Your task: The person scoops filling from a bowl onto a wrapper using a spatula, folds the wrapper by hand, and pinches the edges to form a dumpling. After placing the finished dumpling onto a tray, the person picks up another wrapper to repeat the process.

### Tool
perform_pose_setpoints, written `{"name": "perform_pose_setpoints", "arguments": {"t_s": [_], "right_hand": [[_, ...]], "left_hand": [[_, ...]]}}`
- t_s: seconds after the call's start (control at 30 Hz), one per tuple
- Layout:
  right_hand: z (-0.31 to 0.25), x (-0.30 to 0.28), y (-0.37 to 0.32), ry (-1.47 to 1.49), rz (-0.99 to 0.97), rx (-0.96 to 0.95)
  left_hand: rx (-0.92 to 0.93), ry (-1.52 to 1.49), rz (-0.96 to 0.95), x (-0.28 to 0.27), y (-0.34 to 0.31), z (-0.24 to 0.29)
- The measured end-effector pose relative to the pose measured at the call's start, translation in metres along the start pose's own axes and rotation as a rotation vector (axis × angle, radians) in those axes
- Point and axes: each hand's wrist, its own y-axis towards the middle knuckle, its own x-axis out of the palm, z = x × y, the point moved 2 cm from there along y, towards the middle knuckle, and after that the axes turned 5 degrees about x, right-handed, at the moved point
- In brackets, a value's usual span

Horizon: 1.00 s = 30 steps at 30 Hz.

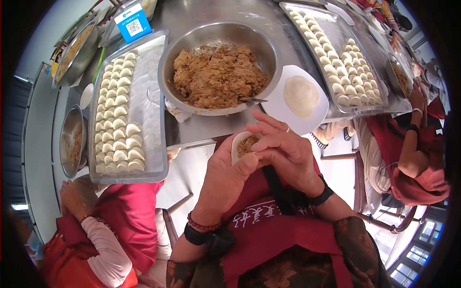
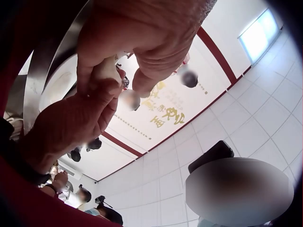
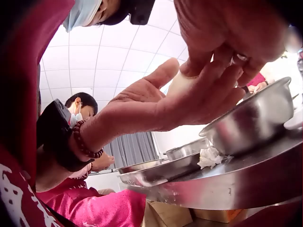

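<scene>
In the head view, my left hand [image 1: 223, 170] holds a round dough wrapper [image 1: 236, 149] with meat filling [image 1: 246, 145] in its middle. The right hand [image 1: 293, 156] pinches the wrapper's edge near the left thumb, and the wrapper stands partly folded between the two hands. From the left wrist, the pale dough [image 2: 107, 71] shows between both hands' fingertips. The right wrist view has the dough [image 3: 182, 85] between the left thumb and fingers, partly hidden by the right hand [image 3: 232, 35]. Just beyond the hands, a stack of flat wrappers [image 1: 301, 96] lies on a white plate [image 1: 276, 108].
A steel bowl [image 1: 165, 91] of filling [image 1: 216, 74], with a utensil [image 1: 253, 100] in it, stands at the table's edge. Trays of folded dumplings lie left [image 1: 149, 96] and right [image 1: 336, 29]. A QR-code sign [image 1: 133, 25] stands at the back left. People sit on both sides.
</scene>
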Motion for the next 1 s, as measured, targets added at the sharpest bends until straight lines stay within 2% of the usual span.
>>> {"name": "perform_pose_setpoints", "arguments": {"t_s": [0.03, 0.13, 0.23, 0.33, 0.63, 0.73, 0.83, 0.93, 1.0], "right_hand": [[0.000, 0.000, 0.000, 0.041, 0.012, 0.020], [0.000, 0.001, 0.002, 0.085, 0.015, 0.029], [0.004, 0.004, 0.003, 0.101, 0.031, 0.037], [0.005, 0.008, 0.004, 0.215, 0.041, 0.102], [0.007, 0.016, 0.009, 0.258, 0.023, 0.029], [0.001, 0.019, 0.008, 0.412, 0.108, 0.103], [-0.004, 0.018, 0.000, 0.590, 0.142, 0.317], [-0.003, 0.018, -0.004, 0.771, -0.002, 0.554], [0.001, 0.021, -0.006, 0.927, -0.029, 0.578]], "left_hand": [[0.029, 0.097, -0.037, 0.000, -0.001, -0.001], [0.013, 0.085, -0.010, 0.002, -0.002, 0.000], [0.032, 0.196, -0.036, -0.002, 0.000, -0.001], [0.032, 0.148, -0.038, -0.003, 0.003, -0.001], [0.152, 0.248, 0.051, -0.006, -0.002, -0.003], [0.211, 0.198, 0.115, -0.003, -0.005, -0.003], [0.281, 0.096, 0.092, -0.008, -0.002, -0.002], [0.337, 0.100, 0.099, -0.009, -0.002, -0.003], [0.380, 0.084, 0.087, -0.009, -0.001, -0.007]]}}
